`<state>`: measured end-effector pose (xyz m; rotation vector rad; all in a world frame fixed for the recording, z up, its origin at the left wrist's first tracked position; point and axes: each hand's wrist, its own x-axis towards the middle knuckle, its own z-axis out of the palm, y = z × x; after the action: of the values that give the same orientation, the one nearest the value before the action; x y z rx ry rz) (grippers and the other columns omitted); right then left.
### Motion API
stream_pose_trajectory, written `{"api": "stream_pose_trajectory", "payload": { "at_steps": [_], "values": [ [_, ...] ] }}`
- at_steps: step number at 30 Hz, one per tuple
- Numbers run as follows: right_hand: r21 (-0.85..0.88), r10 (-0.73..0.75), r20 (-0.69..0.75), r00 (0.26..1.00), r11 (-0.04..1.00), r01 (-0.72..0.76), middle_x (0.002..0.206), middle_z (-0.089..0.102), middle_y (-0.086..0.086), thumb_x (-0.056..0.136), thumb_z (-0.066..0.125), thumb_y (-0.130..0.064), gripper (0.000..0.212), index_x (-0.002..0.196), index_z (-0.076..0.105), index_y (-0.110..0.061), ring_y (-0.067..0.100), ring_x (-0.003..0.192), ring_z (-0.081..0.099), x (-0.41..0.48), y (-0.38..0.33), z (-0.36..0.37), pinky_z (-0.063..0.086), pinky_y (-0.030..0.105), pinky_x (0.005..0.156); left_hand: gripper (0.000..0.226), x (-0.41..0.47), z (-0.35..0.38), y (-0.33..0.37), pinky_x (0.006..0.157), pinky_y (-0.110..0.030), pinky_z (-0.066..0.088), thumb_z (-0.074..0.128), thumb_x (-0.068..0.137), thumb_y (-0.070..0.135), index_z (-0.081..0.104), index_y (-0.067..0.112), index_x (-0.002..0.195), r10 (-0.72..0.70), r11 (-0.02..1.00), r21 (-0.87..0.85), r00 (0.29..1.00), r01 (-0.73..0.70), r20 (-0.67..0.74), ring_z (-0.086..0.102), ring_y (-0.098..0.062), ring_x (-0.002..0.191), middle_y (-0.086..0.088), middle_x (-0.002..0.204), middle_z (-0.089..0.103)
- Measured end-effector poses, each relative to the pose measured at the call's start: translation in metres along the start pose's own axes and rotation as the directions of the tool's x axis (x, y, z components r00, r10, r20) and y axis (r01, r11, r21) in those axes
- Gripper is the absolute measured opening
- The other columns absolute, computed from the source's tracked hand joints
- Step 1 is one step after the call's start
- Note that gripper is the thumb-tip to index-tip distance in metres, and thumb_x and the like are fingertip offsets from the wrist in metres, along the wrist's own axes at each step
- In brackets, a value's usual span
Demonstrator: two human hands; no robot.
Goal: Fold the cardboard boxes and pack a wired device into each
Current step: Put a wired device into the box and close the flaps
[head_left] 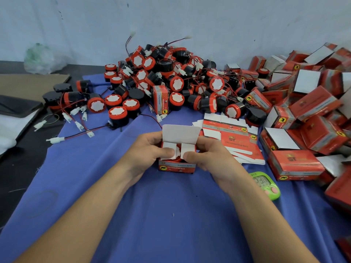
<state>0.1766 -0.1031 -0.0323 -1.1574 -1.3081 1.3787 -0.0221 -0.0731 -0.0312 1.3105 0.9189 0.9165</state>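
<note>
Currently left hand [150, 151] grips the box [176, 166], which rests on the blue-clothed tabletop [152, 215], thumb pinning the left dust flap [168, 147] over the wired device [177, 155] inside; right hand [207, 155] mirrors it on the right dust flap [187, 148], lid flap [180, 134] upright at the back. Risk: its wire isn't visible, so if it's bunched under the flaps they'd likely spring back when the thumbs lift, and the lid tuck jams or creases. Flat blanks [229, 141] lie just beside the right hand and the green timer [266, 185] near that wrist, so a wide swing could knock either.
</note>
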Motion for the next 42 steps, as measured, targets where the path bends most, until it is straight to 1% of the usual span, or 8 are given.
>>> {"api": "stream_pose_trajectory", "payload": {
  "at_steps": [8,13,17,21,24,29,34,42],
  "values": [
    [-0.086,-0.132,-0.130,0.983,0.989,0.122,0.107,0.077,-0.012,0.086,0.068,0.011,0.044,0.079,0.084,-0.029,0.007,0.108,0.070,0.009,0.002,-0.004,0.056,0.023,0.085,0.049,0.005,0.008,-0.010,0.077,-0.023,0.060,0.068,0.090,-0.012,0.085,0.031,0.073,0.071,0.994,0.092,0.985,-0.057,-0.159,0.066,-0.011,0.115,0.019,0.103,0.077],
    [-0.072,-0.048,-0.013,0.999,0.996,0.047,0.116,0.075,-0.013,0.085,0.054,0.014,0.048,0.087,0.085,-0.023,0.007,0.107,0.069,0.002,-0.003,-0.017,0.050,0.019,0.062,0.042,0.001,-0.001,-0.005,0.080,-0.018,0.057,0.063,0.090,-0.010,0.087,0.024,0.088,0.060,0.990,0.127,0.998,-0.059,-0.004,0.066,0.002,0.115,0.015,0.119,0.074],
    [-0.085,-0.016,0.034,0.999,0.996,0.019,0.118,0.073,-0.019,0.076,0.049,0.006,0.046,0.092,0.085,-0.018,0.001,0.123,0.061,-0.002,-0.006,-0.020,0.059,0.025,0.075,0.043,-0.005,-0.009,-0.001,0.088,-0.015,0.051,0.058,0.065,0.010,0.086,0.025,0.095,0.050,0.982,0.179,0.996,-0.063,0.074,0.058,0.006,0.123,0.017,0.130,0.070],
    [-0.183,-0.052,0.059,0.997,0.981,0.062,0.125,0.069,-0.023,0.072,0.056,-0.011,0.041,0.100,0.084,-0.025,-0.005,0.124,0.057,-0.007,-0.008,-0.020,0.057,0.024,0.078,0.028,-0.011,-0.009,-0.004,0.096,-0.020,0.051,0.077,0.074,0.031,0.083,0.035,0.100,0.142,0.927,0.340,0.987,-0.157,0.070,0.055,0.005,0.129,0.020,0.135,0.064],
    [-0.356,-0.076,0.047,0.996,0.930,0.087,0.137,0.063,-0.020,0.082,0.073,-0.015,0.042,0.118,0.076,-0.037,0.002,0.101,0.067,-0.008,-0.007,-0.019,0.057,0.029,0.081,0.035,-0.012,-0.010,-0.008,0.096,-0.019,0.053,0.089,0.072,0.032,0.079,0.042,0.104,0.190,0.876,0.438,0.979,-0.201,0.067,0.057,0.005,0.127,0.023,0.133,0.065],
    [-0.475,-0.113,-0.048,0.992,0.877,0.077,0.112,0.074,-0.013,0.082,0.080,-0.019,0.047,0.123,0.071,-0.040,0.015,0.067,0.066,-0.005,-0.003,-0.018,0.060,0.041,0.079,0.042,-0.012,-0.011,-0.011,0.087,-0.002,0.045,0.092,0.078,0.021,0.079,0.045,0.110,0.247,0.842,0.493,0.969,-0.218,0.006,0.057,0.015,0.121,0.034,0.120,0.066],
    [-0.491,-0.135,-0.021,0.991,0.865,0.108,0.143,0.057,-0.019,0.090,0.076,-0.024,0.034,0.122,0.074,-0.036,0.010,0.102,0.072,-0.006,-0.005,-0.017,0.061,0.037,0.073,0.033,-0.008,-0.014,-0.008,0.095,-0.010,0.048,0.086,0.084,0.030,0.079,0.049,0.110,0.208,0.847,0.500,0.978,-0.178,-0.003,0.056,0.016,0.122,0.035,0.122,0.066],
    [-0.432,-0.162,-0.005,0.987,0.890,0.144,0.073,0.073,-0.014,0.100,0.066,-0.022,0.021,0.116,0.076,-0.031,-0.017,0.127,0.048,-0.006,-0.007,-0.018,0.059,0.028,0.084,0.025,-0.006,-0.012,-0.008,0.098,-0.018,0.051,0.076,0.083,0.049,0.079,0.049,0.107,0.204,0.885,0.429,0.979,-0.178,-0.016,0.058,0.011,0.123,0.026,0.123,0.071]
  ]
}}
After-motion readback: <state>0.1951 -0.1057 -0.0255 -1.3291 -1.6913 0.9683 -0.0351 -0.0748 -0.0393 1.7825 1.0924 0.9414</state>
